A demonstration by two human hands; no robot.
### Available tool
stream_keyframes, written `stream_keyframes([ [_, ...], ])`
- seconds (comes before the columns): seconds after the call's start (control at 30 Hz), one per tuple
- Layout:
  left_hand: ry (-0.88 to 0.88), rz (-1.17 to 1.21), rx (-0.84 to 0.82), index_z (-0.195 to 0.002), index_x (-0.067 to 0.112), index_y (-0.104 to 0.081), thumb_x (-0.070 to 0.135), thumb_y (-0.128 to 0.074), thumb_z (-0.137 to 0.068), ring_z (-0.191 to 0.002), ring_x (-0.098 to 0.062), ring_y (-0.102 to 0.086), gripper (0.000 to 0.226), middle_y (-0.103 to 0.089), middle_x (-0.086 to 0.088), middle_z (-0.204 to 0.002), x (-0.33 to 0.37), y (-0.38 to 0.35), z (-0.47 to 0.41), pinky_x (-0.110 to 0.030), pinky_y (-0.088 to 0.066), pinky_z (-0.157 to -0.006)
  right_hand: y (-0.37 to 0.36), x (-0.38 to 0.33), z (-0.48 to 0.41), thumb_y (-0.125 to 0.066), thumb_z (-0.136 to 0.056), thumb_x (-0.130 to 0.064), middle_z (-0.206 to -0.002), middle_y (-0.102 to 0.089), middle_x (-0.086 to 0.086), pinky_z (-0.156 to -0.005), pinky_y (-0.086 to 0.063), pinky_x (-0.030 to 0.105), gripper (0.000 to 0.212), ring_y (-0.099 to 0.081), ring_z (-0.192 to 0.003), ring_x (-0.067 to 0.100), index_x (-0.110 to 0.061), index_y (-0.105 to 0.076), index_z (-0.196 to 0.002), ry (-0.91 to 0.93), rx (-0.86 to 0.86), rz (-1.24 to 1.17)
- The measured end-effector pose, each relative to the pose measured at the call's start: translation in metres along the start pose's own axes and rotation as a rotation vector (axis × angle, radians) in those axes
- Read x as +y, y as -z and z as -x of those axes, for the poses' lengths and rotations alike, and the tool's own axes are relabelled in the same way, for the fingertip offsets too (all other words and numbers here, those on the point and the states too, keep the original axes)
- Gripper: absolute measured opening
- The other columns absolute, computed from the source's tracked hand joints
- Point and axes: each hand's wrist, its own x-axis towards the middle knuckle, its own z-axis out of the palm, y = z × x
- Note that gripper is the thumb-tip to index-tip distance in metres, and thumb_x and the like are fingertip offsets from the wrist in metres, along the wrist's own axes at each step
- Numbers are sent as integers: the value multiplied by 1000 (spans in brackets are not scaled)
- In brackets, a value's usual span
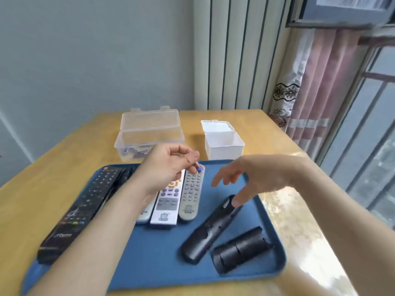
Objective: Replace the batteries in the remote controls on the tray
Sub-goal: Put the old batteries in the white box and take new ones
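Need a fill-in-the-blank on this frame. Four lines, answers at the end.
1. The left hand pinches a small ___ above the remotes.
2. The right hand is open, thumb on the black remote, which lies face ___.
3. The loose battery cover lies on the ___ tray.
4. Spare batteries lie in the ___ box, left of the white box.

Missing words: battery; down; blue; clear.

Our left hand (171, 165) pinches a small purple battery (198, 167); our right hand (252, 178) hangs loose, fingers spread.
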Motion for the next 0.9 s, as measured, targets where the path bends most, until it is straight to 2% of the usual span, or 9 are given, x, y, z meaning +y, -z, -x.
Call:
stream_keyframes([
  [0.07, 31, -42, -33, -86, 6, -63, 13, -63, -90, -35, -5, -32, 8, -72, -13, -76, -5, -7, 9, -12, -25, -37, -14, 3, -2, -78, -78, -31, -118, -54, -14, -98, -44, 29, 51, -52, -114, 6, -46, -58, -122, -42, -56, 89],
  [0.2, 64, -55, -45, -93, -2, -61, 1, -61, -90, -31, 4, -45, 4, -68, -16, -100, -11, -18, 19, -8, -27, -36, -29, 9, -8, -79, -77, -22, -107, -50, -10, -93, -46, 31, 46, -56, -104, 15, -31, -64, -119, -3, 36, 126],
  [0.3, 87, -48, -76, -90, 4, -61, 2, -62, -89, -33, 3, -42, 2, -72, -13, -95, -15, -17, 22, -11, -26, -36, -28, 15, -7, -80, -76, -21, -101, -56, -12, -84, -45, 24, 40, -55, -93, 12, -26, -64, -112, -7, 71, 139],
  [0.37, 106, 12, -95, -93, 4, -61, 4, -61, -90, -32, 3, -37, 3, -73, -13, -92, -14, -16, 25, -10, -23, -35, -22, 21, -2, -80, -76, -13, -95, -67, -4, -81, -50, 30, 28, -62, -85, 19, -21, -64, -97, 33, 115, -4],
  [0.43, 110, 101, -80, -97, 0, -62, 2, -59, -90, -33, 5, -43, 7, -70, -15, -97, -13, -15, 27, -8, -22, -36, -12, 24, 5, -74, -81, 0, -81, -71, 5, -71, -52, 29, 16, -65, -72, 17, -12, -65, -85, 132, 220, -330],
  [0.53, 92, 140, -61, -96, 2, -67, 5, -60, -90, -34, 1, -35, 10, -72, -17, -94, -13, -16, 27, -9, -22, -39, 1, 26, 7, -67, -86, 4, -71, -64, 5, -65, -44, 28, 11, -65, -67, 12, -7, -67, -87, 201, 354, -565],
  [0.6, 61, 70, -48, -99, -1, -68, 5, -62, -90, -35, 2, -41, 13, -72, -14, -89, -16, -19, 27, -6, -27, -39, 1, 23, 6, -73, -84, -8, -80, -64, 5, -74, -47, 33, 18, -64, -77, 13, -16, -70, -100, 209, 271, -459],
  [0.73, -16, -32, -53, -95, 3, -71, 7, -64, -88, -47, 4, -57, 9, -73, -12, -81, -19, -24, 26, -3, -36, -49, -11, 16, 10, -83, -74, -34, -109, -59, -17, -85, -43, 14, 51, -53, -97, -11, -43, -60, -119, 79, -36, -38],
  [0.9, -12, -77, -65, -91, 9, -72, 8, -66, -88, -74, -4, -70, 7, -75, -9, -87, -27, -23, 24, -6, -44, -67, -31, 13, 0, -82, -75, -26, -110, -58, -17, -83, -43, 15, 50, -55, -91, 0, -34, -61, -120, 35, -28, 99],
])
